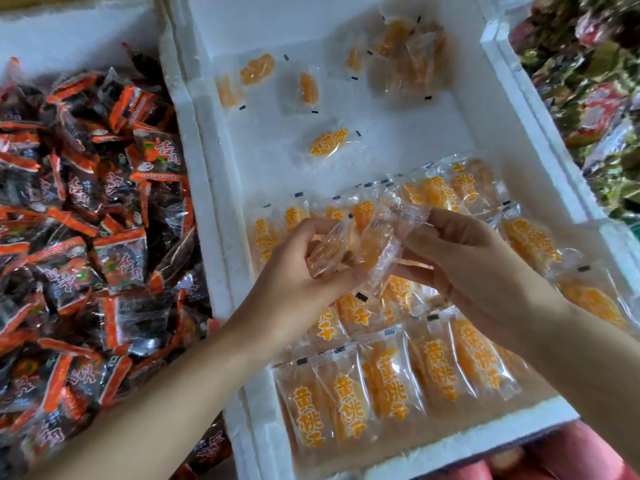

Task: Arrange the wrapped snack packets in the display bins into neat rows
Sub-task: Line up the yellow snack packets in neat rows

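Mid-sorting, the left hand (304, 261) and right hand (464, 258) each pinch clear peach packets (367, 251) above the neat rows (381, 375) in the white foam bin (207, 202); next they probably need squaring and laying down before the loose packets (327, 143) at the far end are gathered.

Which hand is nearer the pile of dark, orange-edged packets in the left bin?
Left. The left hand, gripping a clear packet, is just right of that pile across the foam wall; the right hand, pinching another packet, is farther right over the yellow rows.
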A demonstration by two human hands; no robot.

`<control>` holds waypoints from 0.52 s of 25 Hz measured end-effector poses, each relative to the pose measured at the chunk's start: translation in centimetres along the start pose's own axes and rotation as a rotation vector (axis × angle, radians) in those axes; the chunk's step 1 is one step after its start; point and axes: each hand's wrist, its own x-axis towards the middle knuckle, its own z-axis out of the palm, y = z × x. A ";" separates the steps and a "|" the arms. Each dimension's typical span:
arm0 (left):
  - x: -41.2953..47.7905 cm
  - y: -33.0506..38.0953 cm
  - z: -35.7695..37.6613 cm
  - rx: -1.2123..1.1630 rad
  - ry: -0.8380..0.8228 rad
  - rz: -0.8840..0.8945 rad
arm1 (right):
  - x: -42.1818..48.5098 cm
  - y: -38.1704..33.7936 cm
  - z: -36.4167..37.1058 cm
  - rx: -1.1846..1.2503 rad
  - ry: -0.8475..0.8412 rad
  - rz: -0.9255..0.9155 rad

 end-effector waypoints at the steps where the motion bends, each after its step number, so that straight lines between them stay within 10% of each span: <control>1: 0.2 0.0 0.5 0.014 0.004 0.019 | -0.5 -0.1 -0.4 0.006 0.016 -0.002; 7: 1.4 0.5 3.6 -0.019 0.073 0.123 | -1.2 -0.5 -3.4 -0.195 0.379 -0.258; 13: 1.2 1.4 7.4 -0.227 -0.127 0.034 | -1.9 0.5 -3.8 -0.178 0.223 -0.200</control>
